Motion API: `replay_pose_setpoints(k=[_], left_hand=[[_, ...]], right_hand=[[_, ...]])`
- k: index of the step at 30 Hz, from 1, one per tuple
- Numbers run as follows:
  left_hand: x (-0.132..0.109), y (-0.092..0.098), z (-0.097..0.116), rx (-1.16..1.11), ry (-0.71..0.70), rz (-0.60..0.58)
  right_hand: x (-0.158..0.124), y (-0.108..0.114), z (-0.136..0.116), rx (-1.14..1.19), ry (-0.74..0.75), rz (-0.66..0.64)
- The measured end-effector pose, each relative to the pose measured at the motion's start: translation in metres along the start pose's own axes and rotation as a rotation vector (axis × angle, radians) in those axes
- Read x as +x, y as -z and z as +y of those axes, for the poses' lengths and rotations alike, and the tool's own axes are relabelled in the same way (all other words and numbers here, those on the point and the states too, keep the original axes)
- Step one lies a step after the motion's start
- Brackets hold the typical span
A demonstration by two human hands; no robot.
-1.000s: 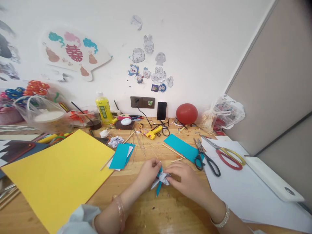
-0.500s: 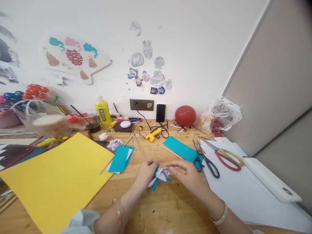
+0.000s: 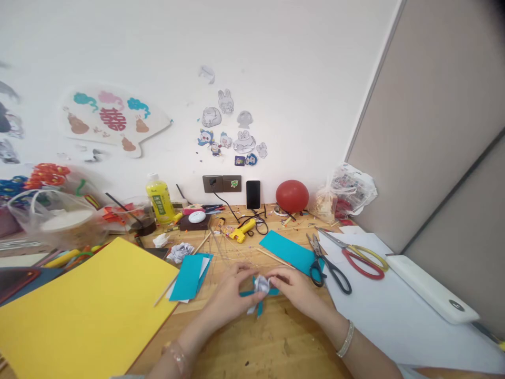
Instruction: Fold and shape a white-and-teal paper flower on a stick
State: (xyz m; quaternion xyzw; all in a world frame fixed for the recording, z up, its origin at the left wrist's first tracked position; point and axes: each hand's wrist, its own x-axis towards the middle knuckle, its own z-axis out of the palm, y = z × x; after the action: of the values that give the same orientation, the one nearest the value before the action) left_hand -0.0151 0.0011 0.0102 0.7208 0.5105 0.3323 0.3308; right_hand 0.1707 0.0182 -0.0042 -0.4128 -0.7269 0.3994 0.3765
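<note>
Left of the black scissors [image 3: 321, 256], the person's left hand [image 3: 230, 293] and right hand [image 3: 299, 292] are pinching a white paper flower [image 3: 262, 285] between their fingers [image 3: 282, 272]; blue strips [image 3: 260, 308] are already spreading around it, petal-shaping seemingly remaining.

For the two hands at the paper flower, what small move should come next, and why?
Perhaps the right hand should gently shape the right edge of the white paper flower while the left hand steadies it: the right fingertips are at that edge, and the left hand curves around the other side.

囍 [image 3: 112, 120] on cutout [image 3: 132, 138], 冰糖 [image 3: 156, 201] on bottle [image 3: 161, 190]
</note>
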Motion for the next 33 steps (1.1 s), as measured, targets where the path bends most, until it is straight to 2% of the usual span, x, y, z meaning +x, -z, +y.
replay_pose_setpoints(k=[3, 5, 11, 15, 18, 22, 26, 30, 33], left_hand=[[0.0, 0.005, -0.004, 0.021, -0.077, -0.205], [-0.001, 0.004, -0.006, 0.039, -0.095, -0.241], [-0.006, -0.006, -0.006, 0.262, -0.081, -0.18], [-0.009, -0.007, 0.001, 0.429, -0.172, -0.199], [-0.009, -0.006, 0.002, 0.544, -0.23, -0.164], [-0.006, -0.007, -0.005, 0.436, -0.26, -0.124], [-0.004, -0.009, -0.012, 0.303, -0.3, -0.042], [-0.005, -0.011, -0.014, 0.292, -0.321, 0.071], [-0.005, -0.012, -0.012, 0.315, -0.364, 0.1]], right_hand=[[0.001, -0.002, 0.008, 0.027, 0.005, -0.025], [0.001, -0.006, 0.015, 0.06, -0.001, -0.027], [0.002, -0.012, 0.02, 0.128, -0.011, -0.028], [0.003, -0.004, 0.021, 0.027, -0.054, 0.104], [0.005, 0.001, 0.025, -0.068, -0.088, 0.182], [0.004, 0.005, 0.019, -0.108, -0.112, 0.19], [-0.001, 0.004, 0.002, -0.072, -0.097, 0.124], [-0.004, -0.002, -0.009, 0.059, -0.076, 0.113], [-0.006, -0.007, -0.009, 0.155, -0.05, 0.141]])
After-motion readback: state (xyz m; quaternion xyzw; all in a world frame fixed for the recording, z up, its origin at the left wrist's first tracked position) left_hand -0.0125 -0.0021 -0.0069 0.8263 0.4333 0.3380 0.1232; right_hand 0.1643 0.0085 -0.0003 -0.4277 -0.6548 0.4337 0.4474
